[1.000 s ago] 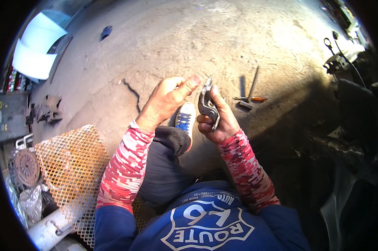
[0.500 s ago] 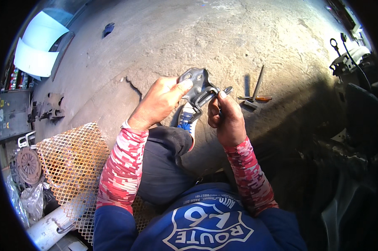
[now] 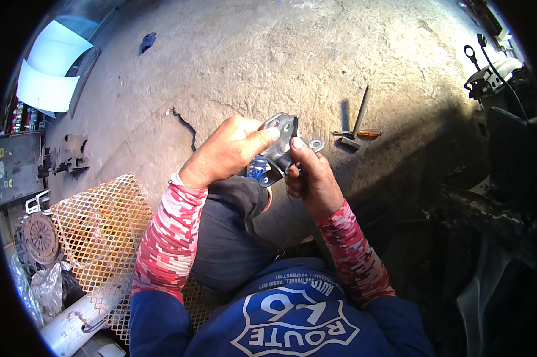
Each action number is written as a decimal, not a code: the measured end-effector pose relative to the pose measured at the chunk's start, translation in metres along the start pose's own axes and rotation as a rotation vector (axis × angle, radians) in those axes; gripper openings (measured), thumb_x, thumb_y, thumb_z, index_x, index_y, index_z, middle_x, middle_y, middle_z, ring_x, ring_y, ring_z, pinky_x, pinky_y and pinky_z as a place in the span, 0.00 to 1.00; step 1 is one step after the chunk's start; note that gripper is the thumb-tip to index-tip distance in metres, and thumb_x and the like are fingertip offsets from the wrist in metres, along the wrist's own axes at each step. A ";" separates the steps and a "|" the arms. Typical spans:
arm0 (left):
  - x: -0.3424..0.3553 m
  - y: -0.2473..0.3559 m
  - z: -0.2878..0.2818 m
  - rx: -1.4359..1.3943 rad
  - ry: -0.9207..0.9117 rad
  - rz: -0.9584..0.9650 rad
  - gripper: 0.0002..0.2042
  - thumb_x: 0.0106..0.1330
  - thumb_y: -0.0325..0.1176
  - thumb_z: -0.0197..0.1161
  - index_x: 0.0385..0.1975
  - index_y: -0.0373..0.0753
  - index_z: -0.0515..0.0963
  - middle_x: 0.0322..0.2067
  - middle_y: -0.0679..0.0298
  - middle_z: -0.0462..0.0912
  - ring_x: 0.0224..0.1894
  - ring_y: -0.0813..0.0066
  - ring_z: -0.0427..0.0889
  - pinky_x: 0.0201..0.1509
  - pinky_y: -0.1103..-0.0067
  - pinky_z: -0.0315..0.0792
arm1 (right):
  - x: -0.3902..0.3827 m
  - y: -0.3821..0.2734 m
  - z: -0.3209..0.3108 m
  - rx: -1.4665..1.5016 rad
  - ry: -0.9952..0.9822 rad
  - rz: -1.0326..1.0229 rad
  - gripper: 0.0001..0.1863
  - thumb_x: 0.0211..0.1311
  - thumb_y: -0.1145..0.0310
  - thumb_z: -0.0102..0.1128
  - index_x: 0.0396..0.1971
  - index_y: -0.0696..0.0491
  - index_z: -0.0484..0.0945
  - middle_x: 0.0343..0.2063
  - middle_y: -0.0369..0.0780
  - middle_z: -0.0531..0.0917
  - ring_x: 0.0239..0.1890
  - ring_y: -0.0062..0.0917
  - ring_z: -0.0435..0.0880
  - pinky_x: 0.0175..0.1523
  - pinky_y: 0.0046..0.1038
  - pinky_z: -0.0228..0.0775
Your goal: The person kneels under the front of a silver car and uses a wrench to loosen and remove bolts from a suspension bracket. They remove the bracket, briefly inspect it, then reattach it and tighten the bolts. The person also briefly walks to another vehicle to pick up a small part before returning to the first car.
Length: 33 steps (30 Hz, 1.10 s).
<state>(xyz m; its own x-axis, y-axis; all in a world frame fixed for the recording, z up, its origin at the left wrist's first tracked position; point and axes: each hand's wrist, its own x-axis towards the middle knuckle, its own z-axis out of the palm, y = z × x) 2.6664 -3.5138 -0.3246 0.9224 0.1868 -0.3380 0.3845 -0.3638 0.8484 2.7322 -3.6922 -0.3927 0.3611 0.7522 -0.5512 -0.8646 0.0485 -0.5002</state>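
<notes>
A dark metal bracket with round bolt holes is held up in front of me, above my shoe. My left hand grips its left side, the thumb pressed flat on the plate near the holes. From the right, my right hand pinches the bracket, thumb on top and fingers curled underneath. A small ring-shaped end sticks out just past my right thumb. My fingers hide part of the bracket's lower side.
On the concrete floor to the right lie a hammer and an orange-handled screwdriver. A rusty mesh panel stands at my left, near a round clutch-like disc. Dark car parts crowd the right side.
Both hands have brought the bracket slightly lower and turned it. My right thumb has shifted left onto the plate, and the ring end now shows its face.
</notes>
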 end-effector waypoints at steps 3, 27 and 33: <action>0.001 -0.002 0.003 -0.055 -0.109 -0.098 0.15 0.69 0.39 0.56 0.30 0.31 0.78 0.19 0.72 0.71 0.24 0.86 0.66 0.26 0.80 0.61 | -0.001 0.005 -0.005 0.052 -0.008 -0.012 0.14 0.62 0.55 0.61 0.25 0.47 0.70 0.15 0.27 0.68 0.13 0.11 0.59 0.18 0.18 0.47; 0.001 -0.001 0.034 0.270 -0.006 0.300 0.11 0.52 0.22 0.63 0.36 0.34 0.80 0.24 0.53 0.81 0.28 0.60 0.83 0.33 0.73 0.73 | -0.027 -0.008 -0.026 -0.311 -0.115 -0.711 0.26 0.49 0.83 0.59 0.53 0.59 0.71 0.49 0.40 0.78 0.52 0.21 0.76 0.58 0.23 0.66; 0.002 0.007 0.034 0.282 0.014 0.238 0.09 0.51 0.24 0.65 0.32 0.33 0.78 0.23 0.52 0.80 0.26 0.61 0.82 0.31 0.73 0.72 | -0.032 -0.010 -0.025 -0.336 -0.079 -0.772 0.27 0.48 0.84 0.59 0.53 0.59 0.72 0.48 0.40 0.78 0.52 0.22 0.76 0.59 0.24 0.66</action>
<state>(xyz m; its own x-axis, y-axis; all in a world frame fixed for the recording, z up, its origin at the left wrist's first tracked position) 2.6720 -3.5470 -0.3330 0.9874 0.0780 -0.1375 0.1555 -0.6351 0.7566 2.7380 -3.7332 -0.3875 0.7715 0.6326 0.0684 -0.2312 0.3788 -0.8961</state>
